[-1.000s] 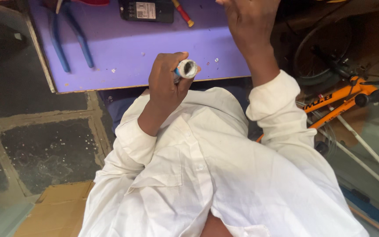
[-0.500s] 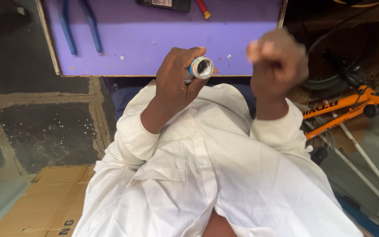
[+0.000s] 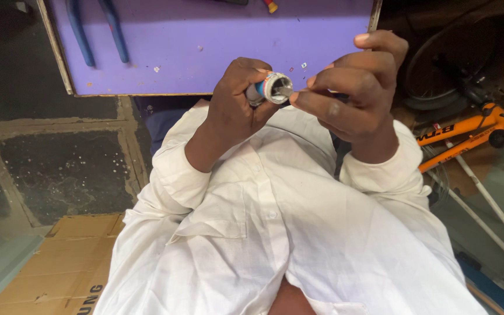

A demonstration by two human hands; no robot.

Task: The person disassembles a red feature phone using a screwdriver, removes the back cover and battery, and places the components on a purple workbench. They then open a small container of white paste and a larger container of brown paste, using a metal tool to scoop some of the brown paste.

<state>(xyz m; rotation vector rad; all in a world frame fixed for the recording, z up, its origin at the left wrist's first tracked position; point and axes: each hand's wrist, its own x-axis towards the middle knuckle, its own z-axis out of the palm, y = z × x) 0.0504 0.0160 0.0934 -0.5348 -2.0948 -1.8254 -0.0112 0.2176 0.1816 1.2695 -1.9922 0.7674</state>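
Observation:
My left hand (image 3: pixel 234 99) is wrapped around a small cylindrical part (image 3: pixel 270 88) with a white round end and a blue band, its open end facing right. My right hand (image 3: pixel 351 87) pinches a thin metal piece (image 3: pixel 287 91) at that open end, the fingertips touching the cylinder's rim. Both hands are raised above my lap, over my white shirt and just in front of the purple board (image 3: pixel 205 46).
Blue-handled pliers (image 3: pixel 97 29) lie on the purple board at the upper left, and a red-handled tool tip (image 3: pixel 270 6) shows at the top edge. An orange bicycle frame (image 3: pixel 468 131) and wheel stand at the right. Flattened cardboard (image 3: pixel 59 262) lies at the lower left on the stone floor.
My right hand came back from the board and closed in on the cylinder's open end with a thin metal piece. The left hand lifted the cylinder slightly.

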